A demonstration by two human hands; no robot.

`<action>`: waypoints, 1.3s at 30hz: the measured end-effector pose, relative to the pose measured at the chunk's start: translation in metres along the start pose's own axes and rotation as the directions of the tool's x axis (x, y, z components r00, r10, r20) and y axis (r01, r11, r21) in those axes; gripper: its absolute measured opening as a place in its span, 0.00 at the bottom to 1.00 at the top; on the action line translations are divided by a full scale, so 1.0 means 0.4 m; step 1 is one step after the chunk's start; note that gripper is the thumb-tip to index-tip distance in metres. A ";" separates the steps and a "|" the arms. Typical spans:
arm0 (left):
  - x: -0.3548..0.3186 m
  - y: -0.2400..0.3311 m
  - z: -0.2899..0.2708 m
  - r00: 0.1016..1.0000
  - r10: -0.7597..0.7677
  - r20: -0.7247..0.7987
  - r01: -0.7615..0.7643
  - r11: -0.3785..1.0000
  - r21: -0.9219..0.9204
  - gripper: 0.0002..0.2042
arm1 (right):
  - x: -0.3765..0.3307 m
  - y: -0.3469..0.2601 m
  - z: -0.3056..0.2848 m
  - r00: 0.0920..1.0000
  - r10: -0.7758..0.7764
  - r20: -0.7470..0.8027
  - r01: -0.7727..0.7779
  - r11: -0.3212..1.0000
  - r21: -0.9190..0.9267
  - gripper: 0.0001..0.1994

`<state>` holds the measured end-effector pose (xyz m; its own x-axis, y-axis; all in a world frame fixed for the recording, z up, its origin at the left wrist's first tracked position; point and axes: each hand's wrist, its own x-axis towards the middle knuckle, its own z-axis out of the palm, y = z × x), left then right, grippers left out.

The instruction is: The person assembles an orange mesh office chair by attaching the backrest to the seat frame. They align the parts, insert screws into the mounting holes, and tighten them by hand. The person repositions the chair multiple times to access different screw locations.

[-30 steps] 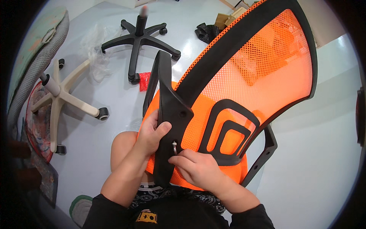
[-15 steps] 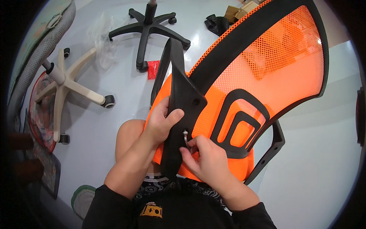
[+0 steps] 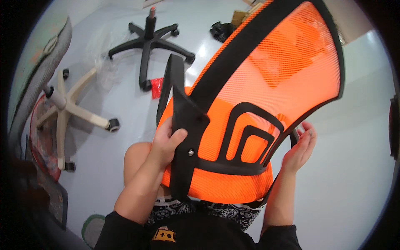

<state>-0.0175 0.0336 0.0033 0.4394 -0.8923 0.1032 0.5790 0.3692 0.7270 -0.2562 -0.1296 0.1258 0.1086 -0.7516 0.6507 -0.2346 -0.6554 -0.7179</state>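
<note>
An orange mesh chair seat and back [image 3: 227, 183] with black frame leans across my lap, its backrest reaching to the upper right. My left hand [image 3: 164, 143] is closed around the black armrest [image 3: 183, 137] on the left side, thumb over its edge. A silvery bolt head [image 3: 191, 153] sits in that armrest, just below my thumb. My right hand [image 3: 301, 146] is beside the chair's right edge, next to the other armrest, partly covering it. Its fingers are loosely stretched and slightly bent, with no tool showing in them.
A black five-legged chair base [image 3: 148, 43] stands on the floor ahead, a red packet [image 3: 156, 88] by its caster. To the left are a cream chair base [image 3: 85, 112] and a grey seat [image 3: 41, 71]. Clear plastic wrap [image 3: 102, 54] lies between the bases.
My right hand has left the bolt, where it held a small bent metal key, and moved right to the chair's far side. The chair has shifted slightly left; my left hand keeps its grip.
</note>
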 end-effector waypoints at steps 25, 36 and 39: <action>0.008 0.008 0.016 1.000 0.025 0.005 -0.025 0.999 0.020 0.30 | 0.258 0.355 -0.270 0.748 0.520 0.412 -0.622 0.766 0.164 0.11; -0.022 0.000 -0.018 0.997 -0.002 -0.079 0.005 0.999 0.041 0.31 | 0.250 0.303 -0.287 0.776 0.533 0.337 -0.620 0.742 0.255 0.13; 0.007 -0.014 0.001 0.994 0.071 -0.081 -0.063 0.994 0.089 0.25 | 0.264 0.352 -0.279 0.799 0.512 0.315 -0.595 0.750 0.291 0.13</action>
<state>-0.0198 0.0290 -0.0002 0.5332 -0.8401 0.0992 0.4863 0.4004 0.7766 -0.3856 -0.2928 0.1208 0.2706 -0.9598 0.0745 0.0403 -0.0660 -0.9970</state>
